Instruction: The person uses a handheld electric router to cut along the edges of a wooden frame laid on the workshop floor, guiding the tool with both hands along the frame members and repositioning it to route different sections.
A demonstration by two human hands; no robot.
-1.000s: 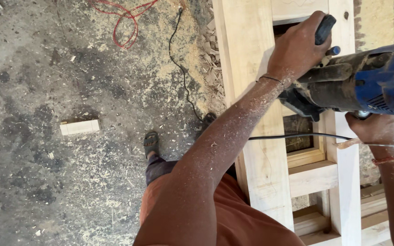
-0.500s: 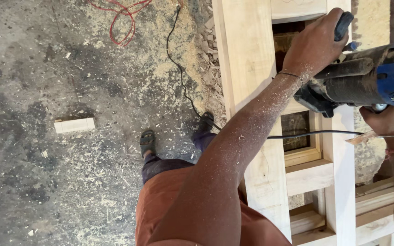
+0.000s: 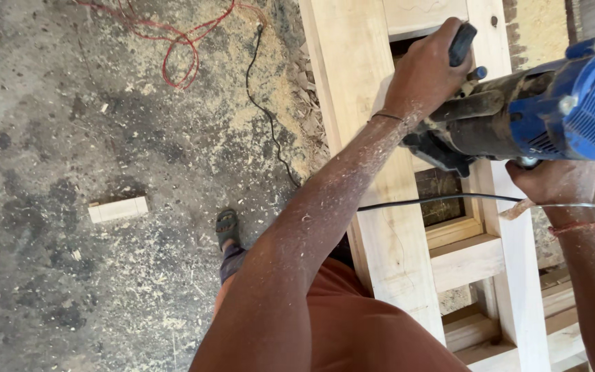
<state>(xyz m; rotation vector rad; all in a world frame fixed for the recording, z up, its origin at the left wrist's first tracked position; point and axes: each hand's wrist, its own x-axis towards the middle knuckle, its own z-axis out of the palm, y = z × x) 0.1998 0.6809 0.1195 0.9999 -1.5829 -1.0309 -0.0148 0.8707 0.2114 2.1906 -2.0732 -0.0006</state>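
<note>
- Head view: left hand (image 3: pixel 427 72) is closed around the black side handle (image 3: pixel 463 43) of a blue power tool (image 3: pixel 552 117), up at the top right of the picture.
- Right hand (image 3: pixel 552 180) sits under the tool's rear body; fingers are hidden behind it, so I cannot tell how far it is closed or exactly what it grips.
- Change over the last second: tool and both hands have drifted up and right along the wooden frame (image 3: pixel 373 179), and the sandalled foot (image 3: pixel 226 227) has shifted a little on the floor (image 3: pixel 70 275). That reads as the tool being worked steadily along the frame, not lifted off.
- Tool look: blue ribbed motor housing, dark grimy front section, nose down against the frame's inner stile. The bit itself is hidden.
- Black cord (image 3: pixel 442 201) runs from the tool across the frame, taut, passing just by the right wrist.
- Frame is pale raw timber with rails and open panels. Sawdust coats the left forearm.
- Floor: small wood offcut (image 3: pixel 118 209) well apart to the left, red wire (image 3: pixel 180 41) near the top.
</note>
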